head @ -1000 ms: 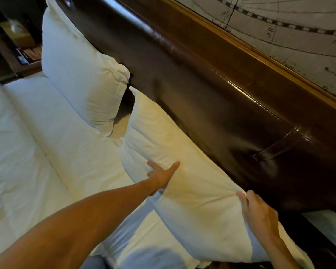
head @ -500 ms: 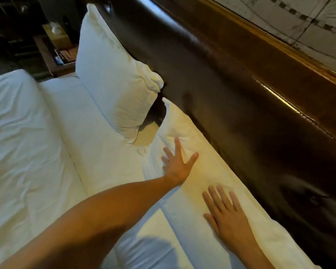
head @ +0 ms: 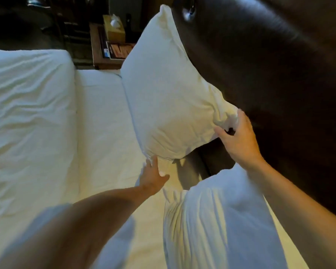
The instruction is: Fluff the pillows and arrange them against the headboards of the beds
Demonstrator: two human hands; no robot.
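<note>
Roughly, going left to right: duvet (head: 27, 123) is lying rumpled on the far left, with a bare strip of sheet (head: 103, 123) running beside it toward the headboard end.

Left hand (head: 153, 176) is reaching forward over the sheet, fingers loosely spread, fingertips touching the low near corner of the far pillow (head: 167, 98). Not closed on anything; looks like a flat-hand contact, not a pinch.

Far pillow is standing on its long edge on the sheet, leaning back against the headboard (head: 270, 74). Long axis is running away from the person along the headboard, far corner pointing up toward the nightstand (head: 105, 55) with its tissue box (head: 113, 26). Broad face is facing out over the bed.

Right hand (head: 239, 138) is sitting at the pillow's upper near corner, thumb and fingers curled around the bunched fabric there; appears to be gripping it, though the fingertips are partly hidden.

So the pillow is lying straight ahead of both hands, which are bracketing its near short end: left low, right high. Right is the one with purchase. Likely step is squaring or plumping it from this end.

Near pillow (head: 217, 220) is lying below the right forearm, close to the camera, blurred, alongside the headboard.
</note>
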